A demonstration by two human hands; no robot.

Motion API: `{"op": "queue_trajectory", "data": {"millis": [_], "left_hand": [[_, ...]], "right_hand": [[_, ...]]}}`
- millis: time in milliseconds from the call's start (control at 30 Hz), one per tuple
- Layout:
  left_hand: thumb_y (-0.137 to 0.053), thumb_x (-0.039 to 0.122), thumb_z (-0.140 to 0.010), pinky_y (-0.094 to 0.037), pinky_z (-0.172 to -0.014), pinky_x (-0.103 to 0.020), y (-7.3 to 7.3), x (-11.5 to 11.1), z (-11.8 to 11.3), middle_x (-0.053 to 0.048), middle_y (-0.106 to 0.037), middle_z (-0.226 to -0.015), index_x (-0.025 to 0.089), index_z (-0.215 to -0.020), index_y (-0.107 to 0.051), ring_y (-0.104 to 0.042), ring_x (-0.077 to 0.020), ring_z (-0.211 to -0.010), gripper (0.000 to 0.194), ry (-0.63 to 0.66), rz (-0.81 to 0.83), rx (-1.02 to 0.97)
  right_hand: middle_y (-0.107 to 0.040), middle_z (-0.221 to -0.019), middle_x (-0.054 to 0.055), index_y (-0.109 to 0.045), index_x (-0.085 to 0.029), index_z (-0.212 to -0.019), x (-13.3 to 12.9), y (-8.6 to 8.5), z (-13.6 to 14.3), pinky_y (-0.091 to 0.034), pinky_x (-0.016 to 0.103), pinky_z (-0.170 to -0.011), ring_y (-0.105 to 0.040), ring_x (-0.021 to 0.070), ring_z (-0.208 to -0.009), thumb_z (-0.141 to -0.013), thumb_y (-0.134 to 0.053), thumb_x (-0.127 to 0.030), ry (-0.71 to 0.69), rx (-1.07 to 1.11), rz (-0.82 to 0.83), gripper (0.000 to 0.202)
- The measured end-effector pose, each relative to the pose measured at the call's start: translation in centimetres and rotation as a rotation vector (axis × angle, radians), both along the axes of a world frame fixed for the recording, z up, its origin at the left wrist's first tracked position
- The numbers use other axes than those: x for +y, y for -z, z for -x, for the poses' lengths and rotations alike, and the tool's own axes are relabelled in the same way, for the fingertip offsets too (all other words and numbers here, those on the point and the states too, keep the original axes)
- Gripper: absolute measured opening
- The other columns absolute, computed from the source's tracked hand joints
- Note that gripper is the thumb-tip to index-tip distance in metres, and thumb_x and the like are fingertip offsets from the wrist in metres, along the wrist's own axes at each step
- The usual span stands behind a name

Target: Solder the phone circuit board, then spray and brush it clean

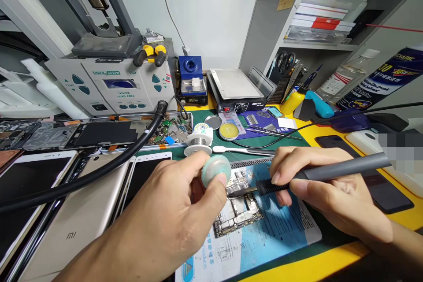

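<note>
"One bare left hand (181, 211) and one bare right hand (330, 189) meet over a workbench, seen from the head camera. What do they hold?"

"One object each. The left thumb and forefinger are pinched on a round, teal-rimmed, pale disc (216, 170); the right fingers are closed around a slim, dark grey soldering iron (333, 169)."

"And beneath?"

"One silvery, cut-out circuit board (241, 218), lying on a blue-and-white printed sheet (284, 229). The iron's tip is at the board's upper part; whether it touches, one cannot tell."

"The surroundings?"

"One white spool of silvery solder wire (198, 143) and one round, open tin of yellow paste (228, 131) stand beyond the board. To the left lies one gold-backed phone (82, 202), beside one white-framed, black-screened phone (148, 169)."
</note>
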State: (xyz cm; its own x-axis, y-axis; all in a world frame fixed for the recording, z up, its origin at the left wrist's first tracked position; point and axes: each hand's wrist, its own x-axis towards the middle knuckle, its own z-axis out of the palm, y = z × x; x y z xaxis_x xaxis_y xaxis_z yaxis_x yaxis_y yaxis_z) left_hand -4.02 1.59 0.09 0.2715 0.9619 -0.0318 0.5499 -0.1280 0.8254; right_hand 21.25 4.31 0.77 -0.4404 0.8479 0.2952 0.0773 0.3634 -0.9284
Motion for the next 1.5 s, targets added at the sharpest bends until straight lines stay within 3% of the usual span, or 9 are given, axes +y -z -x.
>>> {"op": "queue_trajectory", "data": {"millis": [100,233,400,1500], "left_hand": [[-0.048,0.047,-0.102,-0.036,-0.042,-0.021,0.12,0.09,0.01,0.003,-0.063,-0.062,0.023,-0.073,-0.051,-0.056,-0.01,-0.053,0.038,0.011,-0.014,0.022],[-0.047,0.042,-0.102,-0.032,-0.04,-0.02,0.17,0.0,-0.01,0.007,-0.048,-0.054,0.023,-0.068,-0.045,-0.043,-0.0073,-0.045,0.039,0.017,-0.084,0.057],[-0.048,0.038,-0.102,-0.031,-0.039,-0.02,0.18,-0.13,-0.02,0.008,-0.043,-0.052,0.023,-0.066,-0.042,-0.041,-0.0069,-0.043,0.039,0.011,-0.121,0.083],[-0.049,0.036,-0.103,-0.028,-0.039,-0.02,0.12,-0.05,-0.2,0.009,-0.045,-0.051,0.024,-0.068,-0.041,-0.041,-0.0057,-0.041,0.038,0.036,-0.079,0.011]], "right_hand": [[-0.068,-0.066,-0.001,-0.076,-0.021,-0.083,0.04,-0.17,0.18,-0.05,0.026,-0.051,-0.063,0.0133,-0.051,-0.081,-0.06,-0.006,0.0,-0.027,-0.023,0.022],[-0.069,-0.061,0.0,-0.075,-0.019,-0.082,0.15,-0.51,0.5,-0.051,0.025,-0.051,-0.062,0.0135,-0.052,-0.078,-0.059,-0.004,-0.02,-0.071,-0.097,0.023],[-0.069,-0.06,0.003,-0.075,-0.017,-0.08,0.2,-0.83,0.64,-0.051,0.025,-0.051,-0.061,0.0146,-0.053,-0.077,-0.059,-0.004,-0.028,-0.112,-0.145,0.021],[-0.07,-0.059,0.002,-0.074,-0.019,-0.08,-0.07,-0.5,0.42,-0.052,0.027,-0.052,-0.062,0.0147,-0.051,-0.08,-0.059,-0.004,-0.003,-0.089,-0.146,0.021]]}}
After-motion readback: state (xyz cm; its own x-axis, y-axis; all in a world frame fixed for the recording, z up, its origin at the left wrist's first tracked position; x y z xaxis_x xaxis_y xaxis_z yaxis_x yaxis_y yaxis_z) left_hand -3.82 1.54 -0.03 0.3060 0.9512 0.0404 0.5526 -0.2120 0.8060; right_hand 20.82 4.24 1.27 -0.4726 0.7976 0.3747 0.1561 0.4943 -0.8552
